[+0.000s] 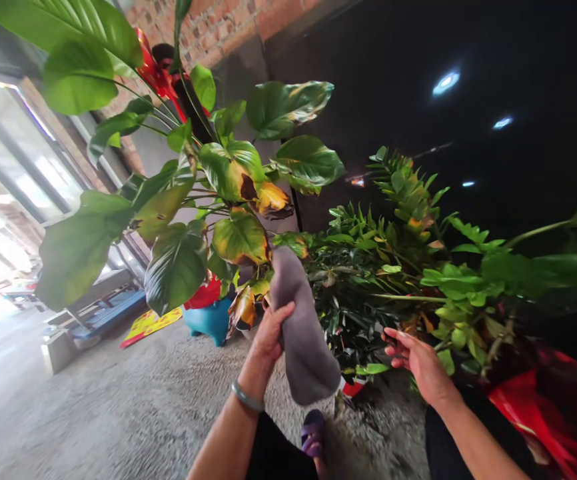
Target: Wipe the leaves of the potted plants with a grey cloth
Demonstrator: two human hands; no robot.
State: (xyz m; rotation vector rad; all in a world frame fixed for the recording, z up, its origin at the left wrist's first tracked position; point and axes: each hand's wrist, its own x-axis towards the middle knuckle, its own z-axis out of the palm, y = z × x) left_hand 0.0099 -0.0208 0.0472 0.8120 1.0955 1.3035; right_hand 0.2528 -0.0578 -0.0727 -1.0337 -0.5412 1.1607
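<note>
My left hand (271,333) is closed around a grey cloth (304,333), which hangs down past my fingers. Behind the cloth's upper end stands a tall potted plant with broad leaves; one yellowing leaf with brown edges (241,237) is close to it. To the right, my right hand (416,357) is held out in front of darker, small-leaved foliage (363,280). Its fingers are loosely bent and apart, and I see nothing in them. Whether the fingertips touch a leaf I cannot tell.
A teal pot (209,321) with red wrapping sits on the rough concrete floor (143,393). Red wrapping (548,407) surrounds a plant base at the lower right. A glossy black panel (508,60) rises behind the plants. A bench (111,310) stands at the left, beside a yellow-and-red sheet (152,325).
</note>
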